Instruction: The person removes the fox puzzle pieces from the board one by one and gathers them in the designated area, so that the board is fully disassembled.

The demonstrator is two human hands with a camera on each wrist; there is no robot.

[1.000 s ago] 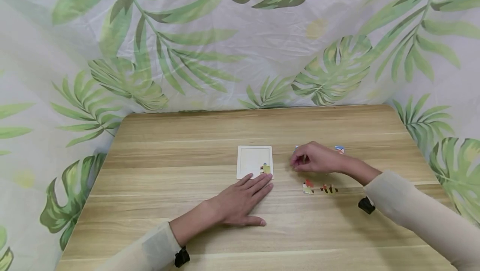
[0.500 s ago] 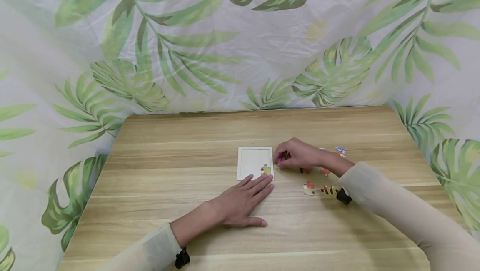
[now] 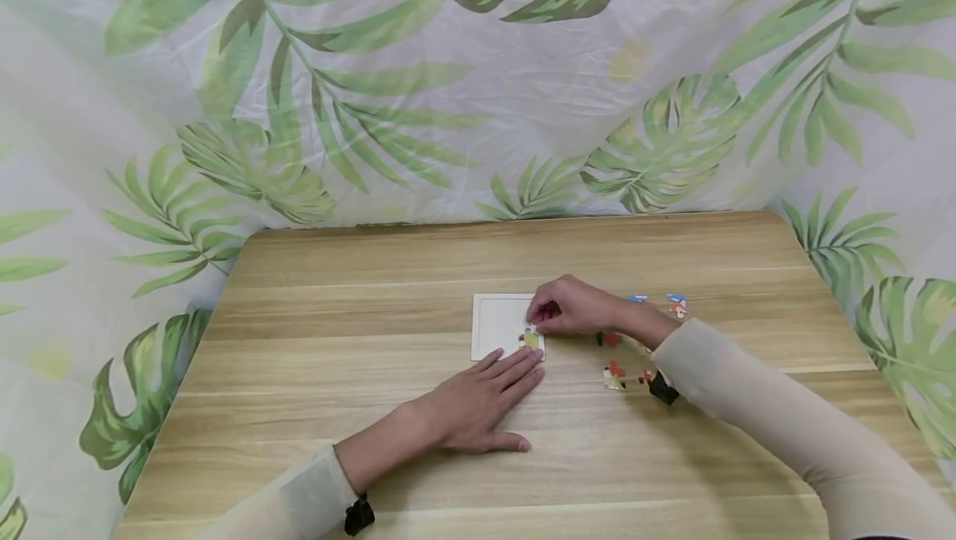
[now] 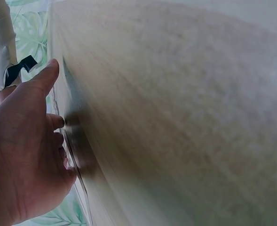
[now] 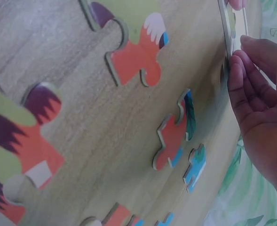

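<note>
A white square puzzle tray (image 3: 493,320) lies mid-table, with a yellow-green puzzle piece (image 3: 529,339) in its near right corner. My left hand (image 3: 484,407) rests palm down with fingers spread, its fingertips on the tray's near edge and by that piece. At the tray's right side, my right hand (image 3: 573,306) has its thumb and fingers curled into a pinch just above the corner piece. It seems to hold a puzzle piece, which the fingers hide. The right wrist view has the thumb and fingers of the right hand (image 5: 263,94) meeting at the tray's rim.
Several loose puzzle pieces lie right of the tray, among them an orange-and-green one (image 5: 138,47), a striped one (image 5: 23,141), a red one (image 5: 173,134) and a blue one (image 5: 194,167). A leaf-patterned cloth (image 3: 418,109) hangs behind the wooden table (image 3: 358,274).
My right hand has moved left from among the loose pieces to the tray's right edge, fingers pinched throughout. The left hand has stayed in place on the tray's near edge.
</note>
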